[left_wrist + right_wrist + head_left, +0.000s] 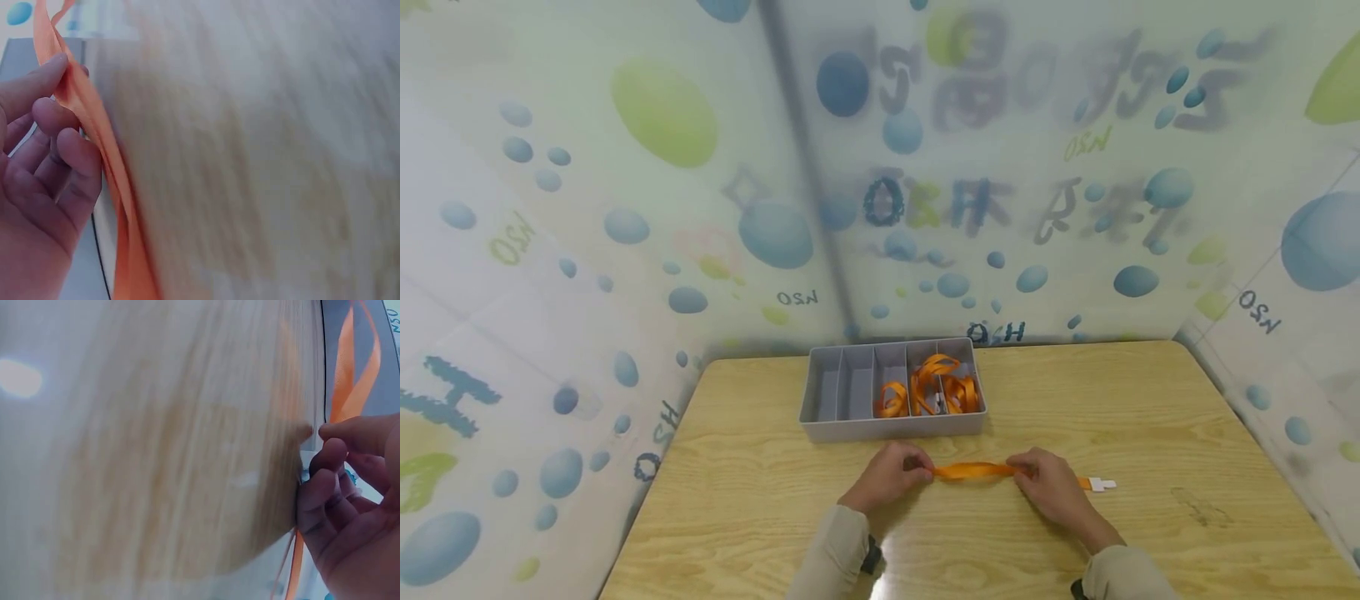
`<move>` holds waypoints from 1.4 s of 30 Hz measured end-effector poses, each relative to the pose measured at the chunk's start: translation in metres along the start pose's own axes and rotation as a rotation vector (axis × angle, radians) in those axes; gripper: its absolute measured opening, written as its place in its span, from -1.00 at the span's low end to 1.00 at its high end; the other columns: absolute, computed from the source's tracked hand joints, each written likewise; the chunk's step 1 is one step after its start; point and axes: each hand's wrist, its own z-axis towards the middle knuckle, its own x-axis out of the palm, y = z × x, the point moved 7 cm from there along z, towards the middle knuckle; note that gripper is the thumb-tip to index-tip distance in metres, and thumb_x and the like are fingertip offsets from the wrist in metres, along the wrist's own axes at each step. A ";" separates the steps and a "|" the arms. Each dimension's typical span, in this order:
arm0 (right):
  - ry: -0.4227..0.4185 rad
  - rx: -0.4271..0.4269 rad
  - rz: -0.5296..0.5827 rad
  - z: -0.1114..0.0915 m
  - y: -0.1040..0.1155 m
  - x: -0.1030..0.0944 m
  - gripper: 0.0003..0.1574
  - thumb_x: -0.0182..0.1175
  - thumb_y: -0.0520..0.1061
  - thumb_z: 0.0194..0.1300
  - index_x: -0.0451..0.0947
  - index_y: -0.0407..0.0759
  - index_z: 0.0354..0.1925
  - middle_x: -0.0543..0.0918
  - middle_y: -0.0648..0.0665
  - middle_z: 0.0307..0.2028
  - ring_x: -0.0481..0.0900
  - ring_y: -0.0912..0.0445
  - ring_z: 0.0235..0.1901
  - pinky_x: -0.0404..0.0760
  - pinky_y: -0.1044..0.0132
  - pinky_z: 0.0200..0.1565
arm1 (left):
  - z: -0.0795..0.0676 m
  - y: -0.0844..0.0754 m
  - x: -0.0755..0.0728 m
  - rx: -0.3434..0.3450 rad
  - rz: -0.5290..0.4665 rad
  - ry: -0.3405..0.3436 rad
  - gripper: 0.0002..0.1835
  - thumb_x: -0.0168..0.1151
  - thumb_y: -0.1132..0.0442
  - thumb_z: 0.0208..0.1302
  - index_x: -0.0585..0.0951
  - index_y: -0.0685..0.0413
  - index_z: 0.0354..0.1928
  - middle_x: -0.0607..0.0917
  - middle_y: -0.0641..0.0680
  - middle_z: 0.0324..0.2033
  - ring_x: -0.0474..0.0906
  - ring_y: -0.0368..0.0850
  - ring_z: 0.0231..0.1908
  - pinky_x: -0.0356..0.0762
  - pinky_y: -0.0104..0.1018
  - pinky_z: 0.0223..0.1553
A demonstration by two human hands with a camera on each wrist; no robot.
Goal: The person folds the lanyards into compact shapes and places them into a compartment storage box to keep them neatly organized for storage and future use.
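Observation:
An orange lanyard [973,471] stretches between both hands just above the table, in front of the grey box. My left hand [891,477] pinches its left end between thumb and fingers; in the left wrist view the orange ribbon [94,115] runs past the fingertips in doubled strands. Toward the other end, my right hand [1051,487] pinches the band. Beyond that hand a short orange tail ends in a white clip [1101,484]. In the right wrist view two orange strands [351,375] spread apart above the fingers, and the exact grip is partly hidden.
A grey compartment box [891,427] stands at the back of the wooden table [737,500]. Coiled orange lanyards [892,402] lie in its three right compartments. Behind the table hangs a patterned curtain [917,275] with blue and green spots.

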 end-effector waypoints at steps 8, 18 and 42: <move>-0.015 0.040 0.073 -0.001 0.003 -0.001 -0.82 0.24 -0.40 0.21 0.66 -0.19 -0.27 0.66 -0.07 -0.26 0.48 0.15 -0.38 0.49 0.32 -0.34 | 0.002 -0.015 -0.006 -0.019 -0.186 0.022 -0.92 0.34 0.32 0.29 0.76 0.16 -0.23 0.75 0.03 -0.33 0.54 -0.33 -0.38 0.51 -0.44 -0.33; -0.017 0.056 0.134 0.003 0.012 -0.002 -0.92 0.33 -0.20 0.28 0.60 -0.15 -0.33 0.54 0.00 -0.48 0.36 0.19 -0.55 0.38 0.39 -0.50 | 0.006 -0.043 -0.010 -0.027 -0.358 0.029 -0.89 0.27 0.44 0.31 0.69 0.39 -0.21 0.65 0.20 -0.47 0.36 -0.33 -0.62 0.33 -0.49 -0.55; -0.247 -0.146 0.139 0.004 0.070 -0.027 -0.84 0.37 -0.38 0.16 0.72 -0.18 -0.29 0.70 -0.07 -0.34 0.12 0.30 -0.71 0.22 0.41 -0.64 | 0.001 -0.071 -0.005 -0.009 -0.477 0.114 -0.85 0.28 0.31 0.36 0.69 0.29 -0.20 0.66 0.36 -0.41 0.38 -0.27 -0.62 0.36 -0.34 -0.58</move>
